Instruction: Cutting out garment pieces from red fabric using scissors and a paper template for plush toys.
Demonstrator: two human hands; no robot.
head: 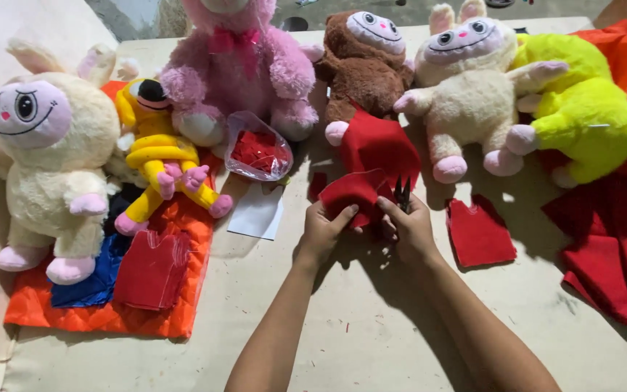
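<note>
Centrally, near the middle of the table (371, 341), the left hand (322, 231) pinches a red felt piece (350, 192) between thumb and fingers; just right, the right hand (409, 229) clasps small black scissors (402, 194) at its edge.

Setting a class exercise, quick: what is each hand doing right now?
Left hand: closed on the red fabric piece, thumb on top.
Right hand: closed around small black scissors, blades pointing up at the fabric's edge.
</note>
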